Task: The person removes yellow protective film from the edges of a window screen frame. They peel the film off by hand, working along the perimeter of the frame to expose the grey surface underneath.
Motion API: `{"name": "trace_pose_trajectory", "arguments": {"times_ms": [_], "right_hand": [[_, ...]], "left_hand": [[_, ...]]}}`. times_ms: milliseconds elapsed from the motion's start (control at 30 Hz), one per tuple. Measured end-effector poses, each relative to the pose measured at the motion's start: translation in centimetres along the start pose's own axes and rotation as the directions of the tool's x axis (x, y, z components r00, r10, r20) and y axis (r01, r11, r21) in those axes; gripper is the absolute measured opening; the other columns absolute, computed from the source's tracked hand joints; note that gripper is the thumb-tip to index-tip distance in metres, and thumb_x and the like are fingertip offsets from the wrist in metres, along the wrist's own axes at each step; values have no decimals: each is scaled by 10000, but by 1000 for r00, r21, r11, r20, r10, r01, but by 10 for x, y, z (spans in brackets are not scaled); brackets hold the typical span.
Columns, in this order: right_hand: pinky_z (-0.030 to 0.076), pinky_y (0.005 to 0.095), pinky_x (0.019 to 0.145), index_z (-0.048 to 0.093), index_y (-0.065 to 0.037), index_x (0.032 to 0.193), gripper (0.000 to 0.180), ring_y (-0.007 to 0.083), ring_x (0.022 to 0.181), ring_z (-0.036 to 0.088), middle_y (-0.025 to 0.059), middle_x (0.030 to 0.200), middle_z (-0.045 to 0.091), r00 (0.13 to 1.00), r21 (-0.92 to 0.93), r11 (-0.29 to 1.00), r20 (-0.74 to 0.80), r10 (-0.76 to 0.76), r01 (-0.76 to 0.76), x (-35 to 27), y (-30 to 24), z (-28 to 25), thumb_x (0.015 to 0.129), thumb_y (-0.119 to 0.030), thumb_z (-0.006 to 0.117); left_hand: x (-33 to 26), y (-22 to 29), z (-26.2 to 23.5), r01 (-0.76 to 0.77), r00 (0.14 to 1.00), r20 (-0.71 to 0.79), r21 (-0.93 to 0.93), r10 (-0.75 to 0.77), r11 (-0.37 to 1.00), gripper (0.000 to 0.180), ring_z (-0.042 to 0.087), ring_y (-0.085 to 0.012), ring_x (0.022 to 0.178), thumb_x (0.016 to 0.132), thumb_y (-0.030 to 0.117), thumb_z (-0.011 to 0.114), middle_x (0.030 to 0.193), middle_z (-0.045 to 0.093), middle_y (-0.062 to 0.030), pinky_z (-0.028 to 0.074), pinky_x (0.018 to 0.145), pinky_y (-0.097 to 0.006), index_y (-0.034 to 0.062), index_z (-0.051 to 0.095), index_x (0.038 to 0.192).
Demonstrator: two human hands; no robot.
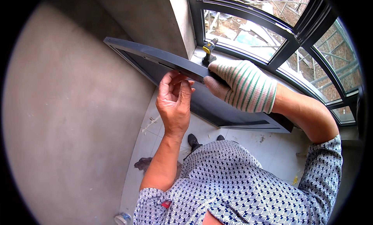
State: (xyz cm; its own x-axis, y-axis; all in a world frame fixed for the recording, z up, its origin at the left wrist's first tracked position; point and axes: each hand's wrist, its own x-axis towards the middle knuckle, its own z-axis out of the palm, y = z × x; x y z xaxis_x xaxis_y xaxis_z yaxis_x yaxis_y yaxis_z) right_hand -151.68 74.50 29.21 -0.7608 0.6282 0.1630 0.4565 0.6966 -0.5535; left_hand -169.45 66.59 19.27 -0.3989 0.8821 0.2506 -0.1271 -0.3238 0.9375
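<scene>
One dark-grey rectangular metal-framed panel (208,102) slants across between the bare wall and the window, its long edge uppermost. One right hand (243,85), in a cream knit glove with green stripes, has its grip closed around that edge. One bare left hand (173,99) curls its fingers at the same edge; whether its grip holds anything, I cannot tell. One yellow-and-black power drill (209,52) stands at the white windowsill's (197,53) left end. Two dark shoes (193,140) and one purplish-grey cloth (143,163) are on the pale tiled floor (155,126), the cloth near its left edge.
</scene>
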Motion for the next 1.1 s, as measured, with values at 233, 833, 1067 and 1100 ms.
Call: {"name": "trace_pose_trajectory", "arguments": {"times_ms": [233,833,1067,1100], "right_hand": [[507,413,631,646,-11,970,256,320,669,645,167,741,630,990,111,990,121,77,-90,5,-14,-2,1034,-255,601],[469,296,632,642,-2,1044,285,88,706,512,-16,761,564,929,247,919,286,235,-308,14,-25,-2,1047,-287,624],[474,266,705,644,-11,1078,286,72,771,514,-12,834,569,913,120,929,265,310,-350,16,-13,0,1062,-292,593],[459,256,726,641,-11,1076,295,68,792,494,-20,842,547,931,120,949,263,251,-290,16,-12,1,1077,-297,567]], "left_hand": [[-1,9,-5,63,995,-69,-131,-72,989,323,677,-125,955,1049,211,638,1156,681,-83,585,811,-280,13,525,1279],[2,4,-12,131,984,-79,-299,-161,945,280,687,-118,824,1046,278,647,995,726,-61,572,750,-273,63,576,1210],[-3,-3,-9,138,986,-49,-268,-157,954,302,689,-123,827,1054,241,633,1041,754,-102,571,765,-277,31,597,1268],[-5,-4,-9,161,983,-42,-286,-180,945,302,688,-122,826,1053,194,626,1058,757,-112,573,779,-281,21,586,1298]]}}
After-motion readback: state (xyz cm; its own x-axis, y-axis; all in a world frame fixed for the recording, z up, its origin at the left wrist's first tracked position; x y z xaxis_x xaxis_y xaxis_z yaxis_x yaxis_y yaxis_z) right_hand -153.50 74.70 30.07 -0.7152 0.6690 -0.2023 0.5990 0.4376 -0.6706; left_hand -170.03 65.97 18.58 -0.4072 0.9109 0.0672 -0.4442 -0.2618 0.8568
